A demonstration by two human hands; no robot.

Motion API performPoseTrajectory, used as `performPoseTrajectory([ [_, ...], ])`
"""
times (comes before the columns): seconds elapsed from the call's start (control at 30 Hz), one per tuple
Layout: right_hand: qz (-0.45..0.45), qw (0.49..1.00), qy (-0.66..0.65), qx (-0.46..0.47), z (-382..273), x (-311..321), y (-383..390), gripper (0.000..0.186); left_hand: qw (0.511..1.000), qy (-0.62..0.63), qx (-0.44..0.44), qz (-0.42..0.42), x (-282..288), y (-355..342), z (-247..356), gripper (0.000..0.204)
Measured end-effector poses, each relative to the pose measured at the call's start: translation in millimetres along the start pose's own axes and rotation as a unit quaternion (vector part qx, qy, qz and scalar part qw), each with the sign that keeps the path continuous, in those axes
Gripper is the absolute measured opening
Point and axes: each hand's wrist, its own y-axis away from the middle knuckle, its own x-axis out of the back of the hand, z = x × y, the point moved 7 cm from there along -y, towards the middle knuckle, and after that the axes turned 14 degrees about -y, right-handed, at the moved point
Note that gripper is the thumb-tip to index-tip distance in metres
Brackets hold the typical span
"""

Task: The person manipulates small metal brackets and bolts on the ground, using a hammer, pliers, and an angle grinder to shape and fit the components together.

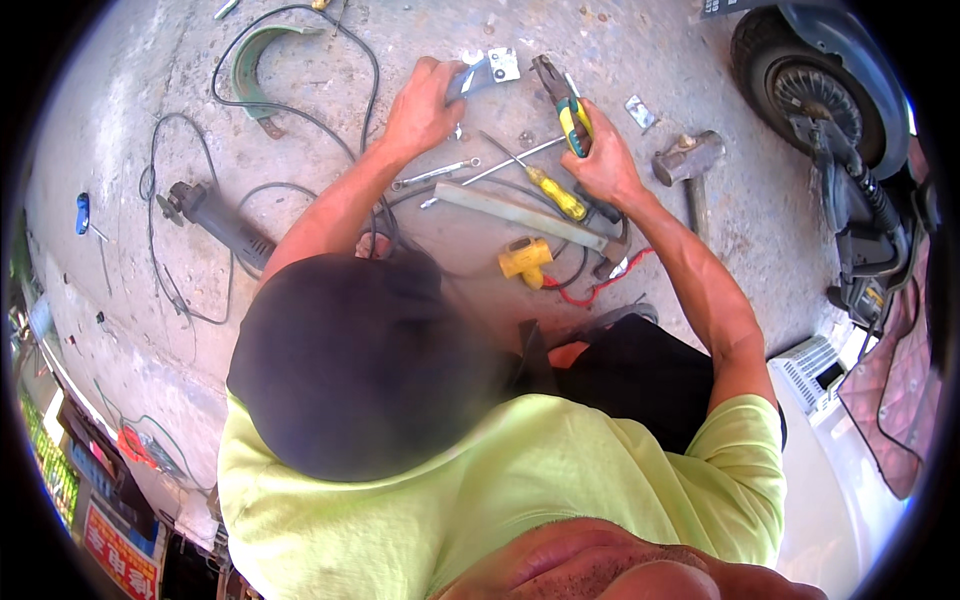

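Observation:
My left hand (pixel 425 110) is closed on a grey-blue piece (pixel 466 80) with a silver plate (pixel 502 67) that has dark holes at its right end. Just to its right, my right hand (pixel 603 158) grips yellow-and-green pliers (pixel 568 117), their jaws pointing up toward that piece without visibly touching it. Beneath my hands lie a yellow screwdriver (pixel 556 192), a wrench (pixel 430 174), a long thin rod and a pale flat bar (pixel 515 216). A small silver plate (pixel 640 112) rests right of the pliers.
On the concrete floor are an angle grinder (pixel 220 225), cables, a curved green metal piece (pixel 255 70), a yellow connector block (pixel 523 262) and a hammer (pixel 686 160). A scooter wheel (pixel 810 90) is at right, a white appliance (pixel 808 370) below it, a blue-handled tool (pixel 83 212) far left.

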Motion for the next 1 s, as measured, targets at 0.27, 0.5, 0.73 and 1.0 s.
performPoseTrajectory([
  [0.27,-0.015,1.0,0.025,0.001,2,-2,-5,0.082,0.999,0.0,0.014,-0.045,-11,-8,-10,0.05],
  [0.5,-0.024,0.999,0.042,0.009,1,-3,-8,0.083,0.999,-0.009,0.01,-0.049,-13,-10,-14,0.048],
  [0.73,-0.035,0.997,0.062,0.0,-3,-5,-9,0.083,0.999,-0.018,0.007,-0.051,-9,-11,-10,0.048],
  [1.0,-0.035,0.996,0.08,-0.011,-8,-6,-11,0.083,0.998,-0.033,0.0,-0.047,-10,-12,-11,0.048],
])
